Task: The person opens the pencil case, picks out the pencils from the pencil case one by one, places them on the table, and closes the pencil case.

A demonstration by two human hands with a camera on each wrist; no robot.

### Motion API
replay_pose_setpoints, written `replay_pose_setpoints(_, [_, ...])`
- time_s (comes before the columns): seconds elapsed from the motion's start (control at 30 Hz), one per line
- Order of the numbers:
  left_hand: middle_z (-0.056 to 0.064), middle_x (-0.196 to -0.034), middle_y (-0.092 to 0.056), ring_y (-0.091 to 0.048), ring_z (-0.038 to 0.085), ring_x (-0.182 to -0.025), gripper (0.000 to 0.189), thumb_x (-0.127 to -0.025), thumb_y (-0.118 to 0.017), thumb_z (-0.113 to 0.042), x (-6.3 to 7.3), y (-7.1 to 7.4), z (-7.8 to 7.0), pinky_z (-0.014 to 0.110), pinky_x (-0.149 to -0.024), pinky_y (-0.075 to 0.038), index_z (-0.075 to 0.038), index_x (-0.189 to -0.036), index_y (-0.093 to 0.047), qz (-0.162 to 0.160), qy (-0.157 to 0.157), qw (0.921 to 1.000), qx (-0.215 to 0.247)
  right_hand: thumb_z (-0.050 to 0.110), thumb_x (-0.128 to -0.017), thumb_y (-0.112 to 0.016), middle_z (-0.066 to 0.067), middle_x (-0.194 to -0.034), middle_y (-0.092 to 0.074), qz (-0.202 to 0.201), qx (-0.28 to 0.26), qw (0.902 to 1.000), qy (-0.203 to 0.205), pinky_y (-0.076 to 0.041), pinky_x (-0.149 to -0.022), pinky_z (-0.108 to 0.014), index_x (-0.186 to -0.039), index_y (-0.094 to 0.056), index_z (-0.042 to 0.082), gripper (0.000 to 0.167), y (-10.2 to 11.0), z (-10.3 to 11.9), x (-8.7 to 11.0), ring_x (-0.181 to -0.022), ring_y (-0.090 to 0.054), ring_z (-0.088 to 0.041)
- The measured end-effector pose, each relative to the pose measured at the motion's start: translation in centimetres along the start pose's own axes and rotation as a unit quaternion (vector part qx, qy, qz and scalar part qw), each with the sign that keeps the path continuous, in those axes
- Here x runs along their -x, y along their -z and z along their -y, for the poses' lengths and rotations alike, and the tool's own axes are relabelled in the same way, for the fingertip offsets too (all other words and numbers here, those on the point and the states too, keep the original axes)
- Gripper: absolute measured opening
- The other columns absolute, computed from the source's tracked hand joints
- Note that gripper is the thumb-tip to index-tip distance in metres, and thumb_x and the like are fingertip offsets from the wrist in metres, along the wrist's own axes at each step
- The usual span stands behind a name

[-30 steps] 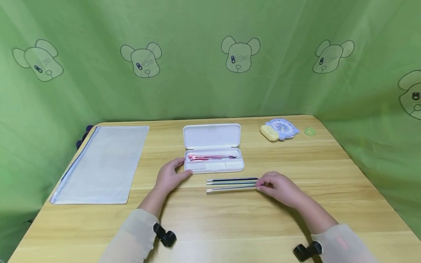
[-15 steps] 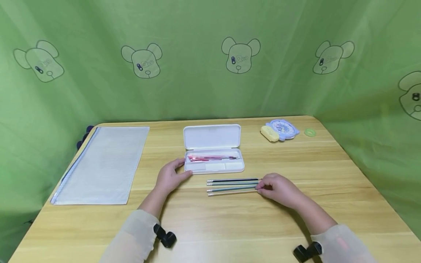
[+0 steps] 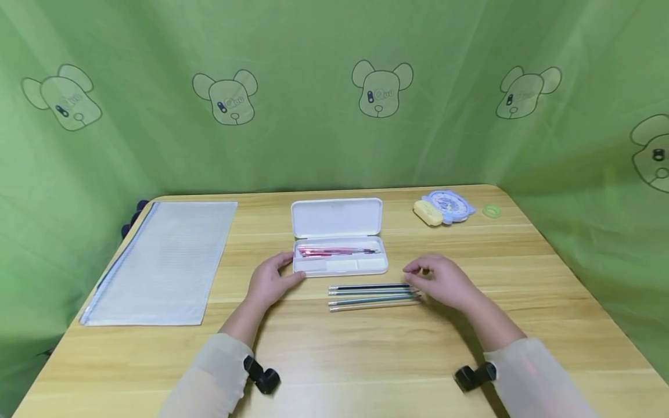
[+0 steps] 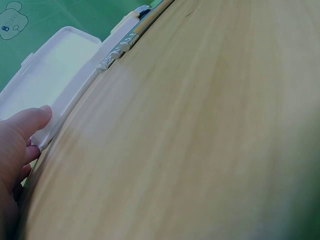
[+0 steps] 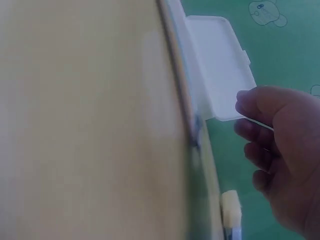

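Note:
A white pencil case stands with its lid raised at the middle of the table, pink and red pens or refills lying in its long compartment. My left hand grips the case's near left corner; in the left wrist view the thumb lies at its edge and the other fingers are partly hidden. Several pencils lie side by side before the case, eraser ends to the left. Over their right ends hovers my right hand, fingers loosely bent and holding nothing, as the right wrist view also shows.
A pale mesh zip pouch lies flat on the left. Back right are a yellow eraser-like block, a blue round case with ears and a green ring. Green curtain hangs behind the wooden table.
The pencils have been spread apart toward the front edge, a light-coloured one now frontmost. My right hand has let go and risen back from their tips. The left hand stays on the case.

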State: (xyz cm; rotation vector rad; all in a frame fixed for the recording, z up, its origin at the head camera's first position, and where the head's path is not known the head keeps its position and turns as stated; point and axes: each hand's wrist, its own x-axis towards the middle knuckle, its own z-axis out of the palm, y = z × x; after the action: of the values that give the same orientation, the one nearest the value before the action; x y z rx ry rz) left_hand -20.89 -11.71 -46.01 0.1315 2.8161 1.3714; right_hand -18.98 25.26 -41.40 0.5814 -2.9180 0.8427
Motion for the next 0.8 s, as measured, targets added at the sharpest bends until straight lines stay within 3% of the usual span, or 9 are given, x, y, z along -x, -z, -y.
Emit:
replay_pose_setpoints(0.2, [0.009, -0.14, -0.059, -0.047, 0.031, -0.138, 0.062, -0.083, -0.076, -0.035, 0.0, 0.0, -0.1, 0.046, -0.118, -0.035, -0.008, -0.136, -0.057, -0.001, 0.001, 1.0, 0.0, 0.021, -0.093, -0.065, -0.008, -0.102, -0.072, 0.023, -0.003, 0.9996, -0.015, -0.054, -0.091, -0.049, -0.108, -0.072, 0.007, 0.023, 0.2, 0.9, -3.9, -0.099, -0.064, -0.026])
replay_pose_setpoints(0.4, [0.008, -0.14, -0.059, -0.047, 0.03, -0.138, 0.061, -0.084, -0.076, -0.036, 0.0, -0.1, 0.1, 0.046, -0.118, -0.035, -0.009, -0.136, -0.057, 0.002, 0.002, 1.0, -0.002, 0.022, -0.094, -0.063, -0.01, -0.107, -0.071, 0.055, 0.013, 0.9979, -0.032, -0.052, -0.093, -0.048, -0.111, -0.072, 0.008, 0.024, -0.7, 1.5, -7.2, -0.101, -0.062, -0.026])
replay_pose_setpoints(0.6, [0.008, -0.141, -0.058, -0.045, 0.03, -0.139, 0.062, -0.084, -0.075, -0.037, -0.1, -0.2, 0.2, 0.045, -0.119, -0.034, -0.009, -0.136, -0.057, 0.002, 0.005, 1.0, 0.0, 0.02, -0.095, -0.061, -0.014, -0.113, -0.071, 0.098, 0.031, 0.9937, -0.045, -0.05, -0.098, -0.048, -0.112, -0.072, 0.006, 0.024, -1.7, 2.1, -9.5, -0.105, -0.063, -0.028])
replay_pose_setpoints(0.8, [0.008, -0.141, -0.058, -0.046, 0.03, -0.139, 0.062, -0.084, -0.075, -0.037, -0.2, -0.2, 0.3, 0.045, -0.119, -0.034, -0.009, -0.136, -0.057, 0.001, 0.005, 1.0, -0.001, 0.019, -0.096, -0.061, -0.014, -0.117, -0.071, 0.133, 0.067, 0.9883, -0.032, -0.046, -0.107, -0.05, -0.112, -0.073, 0.007, 0.024, -2.8, 2.4, -11.1, -0.114, -0.063, -0.034])
